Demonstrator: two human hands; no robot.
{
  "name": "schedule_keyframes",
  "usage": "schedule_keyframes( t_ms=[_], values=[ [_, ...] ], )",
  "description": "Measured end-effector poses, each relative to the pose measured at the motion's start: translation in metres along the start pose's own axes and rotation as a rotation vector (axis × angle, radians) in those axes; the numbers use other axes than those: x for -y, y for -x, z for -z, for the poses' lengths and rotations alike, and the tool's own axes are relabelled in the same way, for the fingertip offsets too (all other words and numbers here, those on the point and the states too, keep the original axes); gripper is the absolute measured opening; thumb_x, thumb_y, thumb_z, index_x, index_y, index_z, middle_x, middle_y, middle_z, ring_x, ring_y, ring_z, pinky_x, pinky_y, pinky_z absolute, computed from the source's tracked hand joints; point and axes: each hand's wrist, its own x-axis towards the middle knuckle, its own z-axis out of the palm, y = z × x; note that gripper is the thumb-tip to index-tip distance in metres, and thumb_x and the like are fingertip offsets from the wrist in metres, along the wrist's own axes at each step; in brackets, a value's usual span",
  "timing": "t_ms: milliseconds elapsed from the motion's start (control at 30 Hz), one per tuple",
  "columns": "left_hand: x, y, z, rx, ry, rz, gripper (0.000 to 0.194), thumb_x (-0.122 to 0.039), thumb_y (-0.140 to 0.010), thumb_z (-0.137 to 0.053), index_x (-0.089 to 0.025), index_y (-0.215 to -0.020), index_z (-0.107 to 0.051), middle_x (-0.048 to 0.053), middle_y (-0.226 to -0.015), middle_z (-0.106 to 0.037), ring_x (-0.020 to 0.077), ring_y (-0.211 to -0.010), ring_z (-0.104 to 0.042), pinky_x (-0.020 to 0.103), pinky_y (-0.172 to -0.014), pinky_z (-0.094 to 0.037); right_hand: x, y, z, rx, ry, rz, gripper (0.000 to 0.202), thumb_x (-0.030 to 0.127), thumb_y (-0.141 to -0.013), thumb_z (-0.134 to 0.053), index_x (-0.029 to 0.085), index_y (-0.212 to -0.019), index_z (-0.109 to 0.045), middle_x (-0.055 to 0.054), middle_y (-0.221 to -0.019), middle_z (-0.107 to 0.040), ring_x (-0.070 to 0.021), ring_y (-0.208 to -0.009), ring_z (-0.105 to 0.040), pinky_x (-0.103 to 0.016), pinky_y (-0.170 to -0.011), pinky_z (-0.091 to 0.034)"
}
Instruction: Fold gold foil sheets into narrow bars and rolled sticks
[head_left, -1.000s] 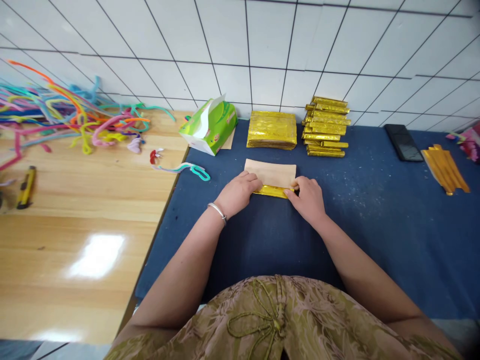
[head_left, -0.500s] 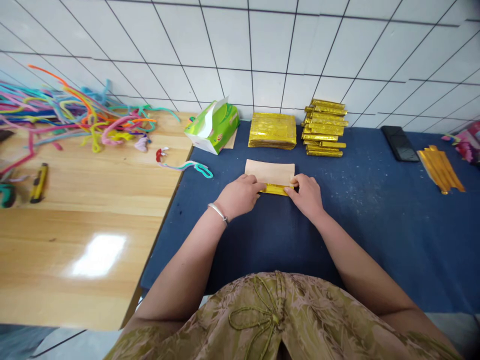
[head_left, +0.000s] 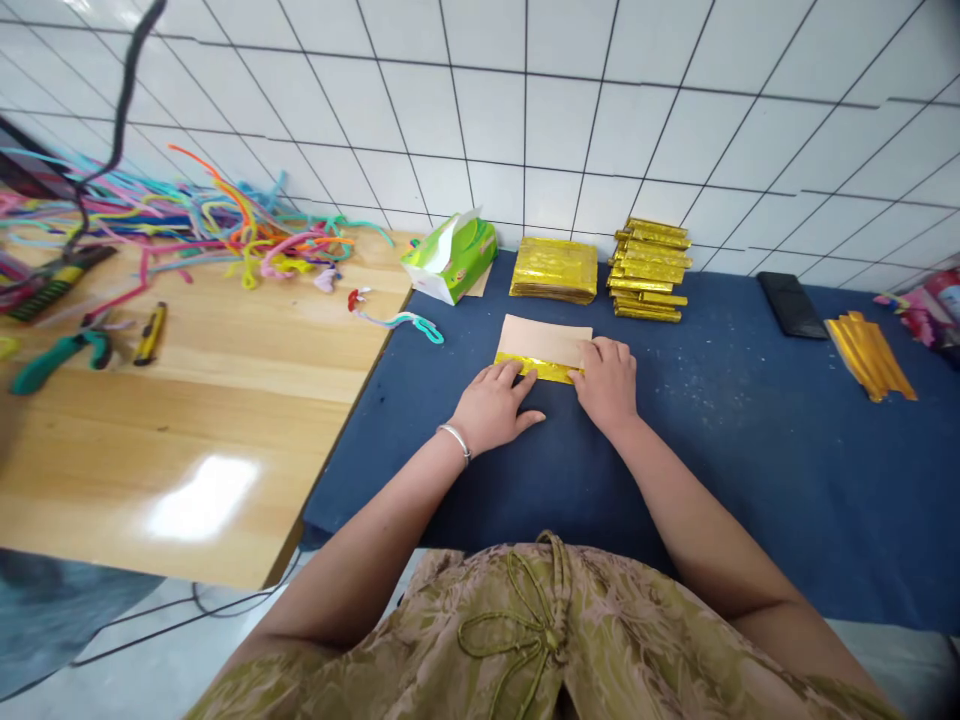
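Note:
A sheet of gold foil paper (head_left: 547, 340) lies on the blue cloth with its tan back up. Its near edge is folded over into a shiny gold strip (head_left: 553, 370). My left hand (head_left: 495, 408) rests with fingers stretched over the left part of that fold, its thumb spread out on the cloth. At the sheet's right end lies my right hand (head_left: 609, 385), fingers laid over the tan side and thumb at the fold. Behind the sheet are a stack of gold paper (head_left: 555, 270) and a pile of rolled or folded gold strips (head_left: 649, 270).
Left of the stack stands a green tissue box (head_left: 457, 260). On the wooden table (head_left: 247, 400) lie tangled pipe cleaners (head_left: 247, 225), a yellow utility knife (head_left: 150, 335) and green-handled pliers (head_left: 56, 360). To the right are a black phone (head_left: 791, 304) and several gold folded strips (head_left: 870, 355).
My left hand has gone from pinching the fold to lying flatter, thumb spread. The right hand has flattened over the sheet's end. The view has shifted, showing more of the left table.

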Motion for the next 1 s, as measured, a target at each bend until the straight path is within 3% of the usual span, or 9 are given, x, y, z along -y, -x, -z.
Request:
schedule_keyframes(
  t_ms=[133, 300, 433, 633, 867, 1000],
  values=[
    [0.002, 0.004, -0.009, -0.018, -0.001, 0.010, 0.065, -0.060, -0.089, -0.038, -0.021, -0.141, -0.040, 0.014, -0.149, -0.034, 0.0313, -0.135, -0.033, 0.045, -0.109, -0.027, 0.020, 0.008, 0.001, 0.056, -0.081, 0.199, 0.039, 0.023, -0.093, -0.038, 0.016, -0.129, -0.052, -0.012, -0.140, -0.047, -0.0260, -0.133, -0.031, -0.045, -0.109, -0.024],
    [0.004, 0.007, -0.017, -0.033, -0.038, 0.011, 0.060, -0.050, -0.089, -0.040, -0.020, -0.141, -0.041, 0.011, -0.151, -0.033, 0.0286, -0.137, -0.031, 0.044, -0.110, -0.026, 0.043, 0.018, -0.019, 0.277, -0.173, 0.348, 0.062, 0.048, -0.096, -0.026, 0.009, -0.144, -0.034, -0.012, -0.152, -0.032, -0.0230, -0.142, -0.022, -0.041, -0.116, -0.016],
    [0.004, 0.011, -0.021, -0.041, -0.055, 0.002, 0.061, -0.046, -0.088, -0.041, -0.019, -0.143, -0.037, 0.011, -0.152, -0.030, 0.0283, -0.140, -0.028, 0.044, -0.112, -0.024, 0.046, 0.026, -0.024, 0.333, -0.128, 0.322, 0.076, 0.059, -0.094, -0.021, 0.006, -0.147, -0.025, -0.015, -0.155, -0.023, -0.0252, -0.144, -0.016, -0.043, -0.118, -0.012],
    [0.005, 0.018, -0.025, -0.055, -0.056, 0.065, 0.063, -0.052, -0.093, -0.032, -0.016, -0.144, -0.035, 0.012, -0.152, -0.030, 0.0268, -0.142, -0.023, 0.043, -0.115, -0.019, 0.031, 0.041, -0.015, 0.341, -0.026, 0.271, 0.079, 0.063, -0.092, -0.020, 0.005, -0.146, -0.029, -0.016, -0.155, -0.022, -0.0265, -0.145, -0.012, -0.044, -0.118, -0.012],
    [-0.001, 0.020, -0.028, -0.104, -0.048, 0.141, 0.061, -0.051, -0.095, -0.028, -0.013, -0.143, -0.036, 0.014, -0.149, -0.036, 0.0253, -0.141, -0.027, 0.043, -0.114, -0.020, 0.007, 0.062, 0.000, 0.357, 0.075, 0.199, 0.075, 0.059, -0.093, -0.022, 0.006, -0.145, -0.030, -0.017, -0.153, -0.026, -0.0260, -0.143, -0.021, -0.042, -0.115, -0.021],
    [0.002, 0.014, -0.027, -0.162, 0.003, 0.151, 0.051, -0.047, -0.095, -0.031, -0.016, -0.133, -0.046, 0.012, -0.144, -0.043, 0.0240, -0.138, -0.033, 0.043, -0.112, -0.024, 0.013, 0.072, 0.011, 0.320, 0.153, 0.157, 0.069, 0.054, -0.094, -0.027, 0.005, -0.143, -0.035, -0.019, -0.148, -0.036, -0.0277, -0.139, -0.031, -0.045, -0.113, -0.021]
  ],
)
